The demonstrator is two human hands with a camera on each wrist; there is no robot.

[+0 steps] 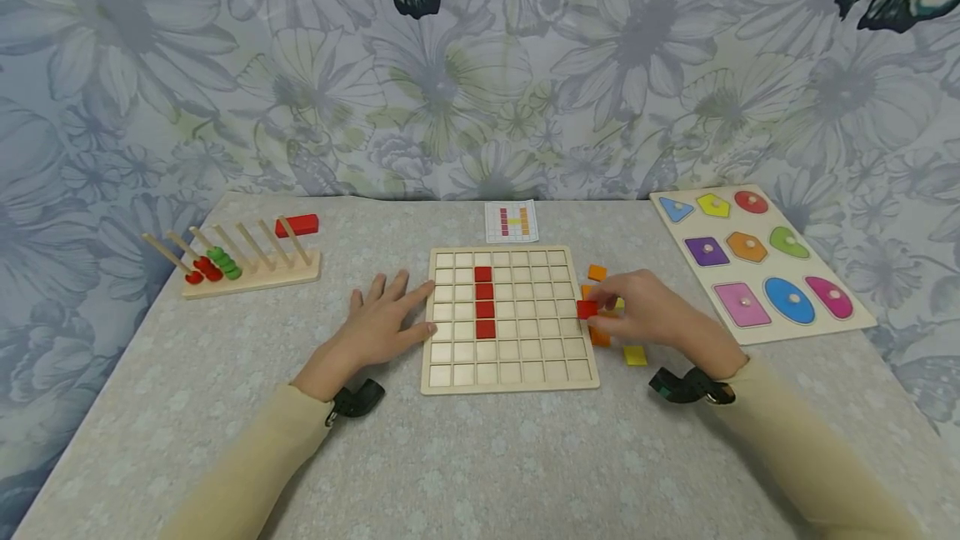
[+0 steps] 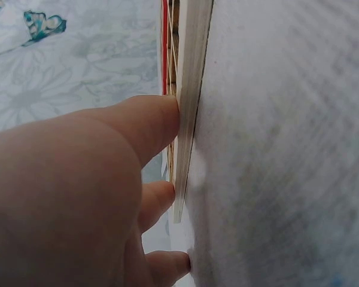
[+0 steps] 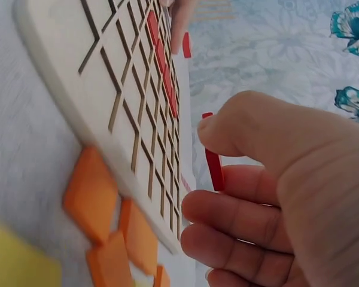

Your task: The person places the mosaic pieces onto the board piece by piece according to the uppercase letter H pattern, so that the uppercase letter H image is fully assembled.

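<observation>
A wooden grid board lies in the middle of the table, with several red square tiles set in one column. My left hand rests at the board's left edge, fingers spread; in the left wrist view its thumb and a fingertip touch the board's side. Over the right edge, my right hand pinches a red tile between thumb and fingers, raised off the board in the right wrist view. Orange tiles and yellow tiles lie beside the board's right edge, partly hidden under that hand.
Behind the board lies a pattern card with coloured squares. A peg stand with red and green beads and a red block are at the left. On the right lies a shape puzzle board with knobbed pieces.
</observation>
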